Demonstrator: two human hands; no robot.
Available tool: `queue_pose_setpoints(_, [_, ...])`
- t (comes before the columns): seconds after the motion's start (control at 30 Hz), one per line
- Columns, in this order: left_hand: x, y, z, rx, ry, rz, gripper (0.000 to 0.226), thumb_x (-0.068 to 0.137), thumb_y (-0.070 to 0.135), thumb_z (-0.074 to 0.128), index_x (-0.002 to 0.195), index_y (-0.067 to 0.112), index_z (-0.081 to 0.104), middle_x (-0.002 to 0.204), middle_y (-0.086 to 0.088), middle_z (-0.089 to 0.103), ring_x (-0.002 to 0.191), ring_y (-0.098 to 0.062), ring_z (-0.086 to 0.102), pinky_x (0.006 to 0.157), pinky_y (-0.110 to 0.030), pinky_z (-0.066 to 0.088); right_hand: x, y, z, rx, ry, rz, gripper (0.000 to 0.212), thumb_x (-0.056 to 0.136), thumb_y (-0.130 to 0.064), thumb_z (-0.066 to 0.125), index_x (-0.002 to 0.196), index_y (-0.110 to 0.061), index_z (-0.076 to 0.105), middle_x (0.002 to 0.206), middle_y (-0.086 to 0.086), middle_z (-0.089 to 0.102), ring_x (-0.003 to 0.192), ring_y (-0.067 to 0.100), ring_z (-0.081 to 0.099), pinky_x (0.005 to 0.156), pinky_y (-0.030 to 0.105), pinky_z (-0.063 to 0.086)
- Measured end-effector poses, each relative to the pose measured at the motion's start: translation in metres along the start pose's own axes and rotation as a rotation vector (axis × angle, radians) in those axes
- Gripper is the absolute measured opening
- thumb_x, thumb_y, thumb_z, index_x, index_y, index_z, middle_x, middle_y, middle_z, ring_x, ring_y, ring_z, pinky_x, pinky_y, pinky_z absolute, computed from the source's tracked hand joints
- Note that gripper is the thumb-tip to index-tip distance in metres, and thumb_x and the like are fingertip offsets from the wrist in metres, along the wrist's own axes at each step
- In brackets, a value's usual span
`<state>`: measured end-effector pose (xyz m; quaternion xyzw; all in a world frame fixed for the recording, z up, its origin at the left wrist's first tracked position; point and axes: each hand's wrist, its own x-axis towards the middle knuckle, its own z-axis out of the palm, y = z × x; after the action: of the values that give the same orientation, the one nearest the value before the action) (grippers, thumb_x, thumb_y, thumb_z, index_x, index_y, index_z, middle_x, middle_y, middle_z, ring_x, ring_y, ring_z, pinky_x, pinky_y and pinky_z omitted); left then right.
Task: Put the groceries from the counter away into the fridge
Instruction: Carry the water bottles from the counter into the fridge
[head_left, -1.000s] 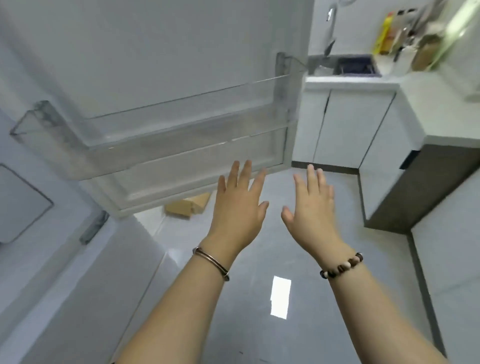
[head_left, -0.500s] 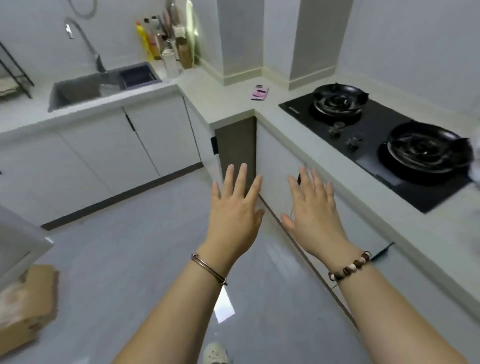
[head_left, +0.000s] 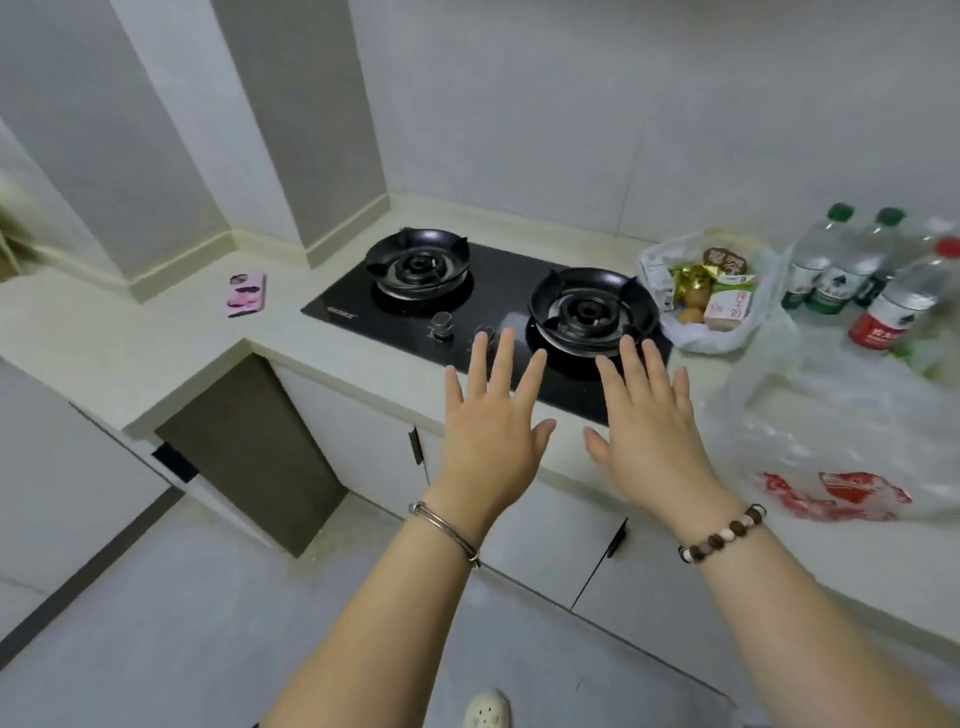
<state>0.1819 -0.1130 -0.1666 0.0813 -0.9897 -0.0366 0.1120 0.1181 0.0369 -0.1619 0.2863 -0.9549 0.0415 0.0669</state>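
Both my hands are held out in front of me, fingers spread and holding nothing. My left hand (head_left: 493, 431) and my right hand (head_left: 647, 431) hover before the counter's front edge, in front of the stove. To the right of the stove, a white plastic bag (head_left: 696, 332) lies open on the counter (head_left: 156, 343), showing eggs, small cartons and a gold-wrapped item. Several water bottles (head_left: 836, 265) with green and red labels stand at the far right. A crumpled clear plastic bag (head_left: 831, 436) with red print lies near the counter's front edge. The fridge is out of view.
A black two-burner gas stove (head_left: 493, 296) is set into the counter straight ahead. A pink phone (head_left: 245, 294) lies on the counter to the left. White cabinet doors (head_left: 540, 525) run below, with grey floor (head_left: 156, 639) at my feet.
My view has swung right, from the open fridge door past the sink to the stove and groceries. Both hands stayed raised and spread with nothing in them.
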Motion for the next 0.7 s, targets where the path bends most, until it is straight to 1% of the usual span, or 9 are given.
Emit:
queue_pose_setpoints(0.13, [0.059, -0.006, 0.007, -0.042, 0.033, 0.119, 0.069, 0.094, 0.045, 0.045, 0.151, 0.024, 0.013, 0.159, -0.010, 0.001, 0.145, -0.033, -0.007, 0.114, -0.057, 0.010, 0.042, 0.012, -0.009, -0.030, 0.042, 0.110, 0.075, 0.094, -0.041, 0.046, 0.151, -0.014, 0.004, 0.158, 0.011, -0.010, 0.144, 0.027, -0.015, 0.115, 0.046, -0.007])
queue_pose_setpoints(0.3, [0.120, 0.013, 0.019, -0.083, 0.046, 0.265, 0.070, 0.092, 0.046, 0.048, 0.150, 0.023, 0.017, 0.158, -0.012, 0.005, 0.145, -0.034, -0.003, 0.113, -0.056, 0.011, 0.065, 0.041, -0.013, -0.080, 0.043, 0.228, 0.078, 0.092, -0.044, 0.048, 0.150, -0.015, 0.005, 0.158, 0.011, -0.009, 0.144, 0.028, -0.014, 0.114, 0.046, -0.007])
queue_pose_setpoints(0.43, [0.150, 0.040, 0.031, -0.098, 0.028, 0.363, 0.072, 0.092, 0.048, 0.046, 0.150, 0.024, 0.013, 0.158, -0.012, 0.002, 0.145, -0.034, -0.004, 0.114, -0.055, 0.009, 0.065, 0.074, -0.013, -0.098, 0.043, 0.323, 0.077, 0.090, -0.043, 0.051, 0.150, -0.014, 0.012, 0.158, 0.011, -0.004, 0.145, 0.029, -0.009, 0.114, 0.047, -0.005])
queue_pose_setpoints(0.6, [0.183, 0.080, 0.041, -0.126, 0.041, 0.450, 0.074, 0.092, 0.048, 0.045, 0.151, 0.024, 0.008, 0.158, -0.012, -0.002, 0.145, -0.035, -0.005, 0.113, -0.055, 0.010, 0.069, 0.118, -0.010, -0.114, 0.027, 0.417, 0.080, 0.090, -0.043, 0.051, 0.151, -0.014, 0.007, 0.158, 0.012, -0.005, 0.145, 0.030, -0.009, 0.114, 0.047, -0.006])
queue_pose_setpoints(0.63, [0.190, 0.089, 0.044, -0.132, 0.042, 0.462, 0.074, 0.091, 0.048, 0.045, 0.151, 0.023, 0.008, 0.158, -0.013, -0.001, 0.145, -0.035, -0.004, 0.113, -0.056, 0.011, 0.071, 0.128, -0.010, -0.112, 0.032, 0.432, 0.080, 0.090, -0.043, 0.052, 0.151, -0.014, 0.008, 0.158, 0.012, -0.004, 0.145, 0.030, -0.009, 0.114, 0.047, -0.005])
queue_pose_setpoints(0.7, [0.206, 0.106, 0.051, -0.134, 0.050, 0.488, 0.074, 0.090, 0.047, 0.048, 0.151, 0.022, 0.015, 0.158, -0.013, 0.005, 0.145, -0.036, 0.001, 0.111, -0.058, 0.015, 0.075, 0.150, -0.009, -0.108, 0.033, 0.456, 0.079, 0.091, -0.043, 0.050, 0.151, -0.015, 0.006, 0.158, 0.011, -0.006, 0.145, 0.029, -0.011, 0.114, 0.047, -0.006])
